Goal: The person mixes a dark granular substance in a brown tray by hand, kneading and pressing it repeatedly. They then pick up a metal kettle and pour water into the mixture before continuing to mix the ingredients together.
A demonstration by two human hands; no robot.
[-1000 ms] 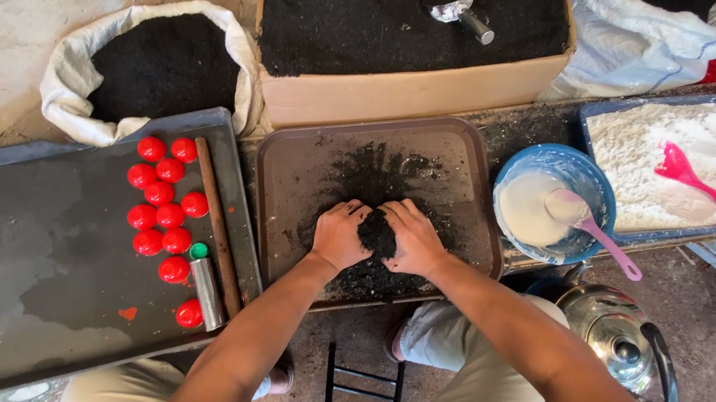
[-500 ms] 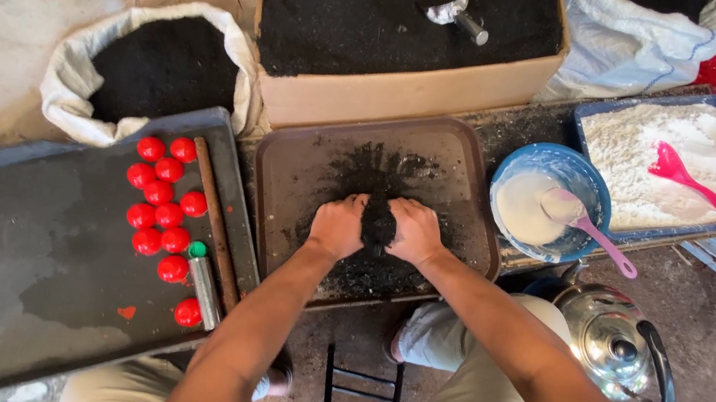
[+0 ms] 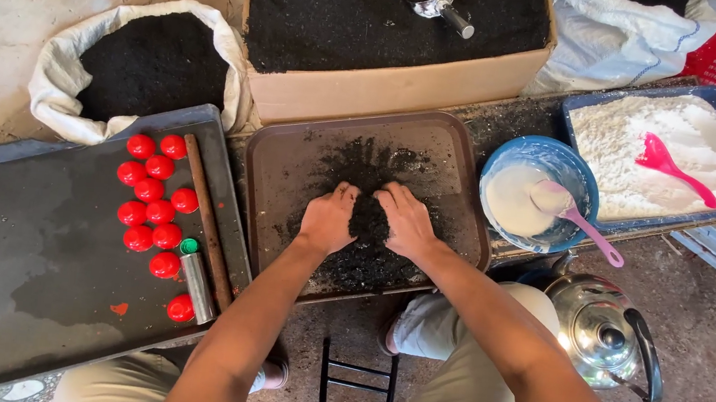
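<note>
A brown tray (image 3: 291, 153) lies in front of me with a heap of black crumbly powder (image 3: 367, 220) in its middle. My left hand (image 3: 328, 217) and my right hand (image 3: 407, 221) press against the heap from either side, fingers curled into the black material and squeezing a clump between them. More black powder is smeared across the tray beyond my fingers.
A dark flat tray (image 3: 19, 261) at left carries several red balls (image 3: 156, 196), a wooden stick (image 3: 207, 222) and a small metal tube (image 3: 196, 283). Behind are a sack of black powder (image 3: 153, 65), a cardboard box with a scoop (image 3: 443, 6), a blue bowl of white paste (image 3: 525, 198), a blue tray of white powder (image 3: 651, 154) and a kettle (image 3: 600, 327).
My hands have stayed on the heap, kneading it: they closed tightly together around the clump, then spread slightly, with my fingers now digging in from both sides.
</note>
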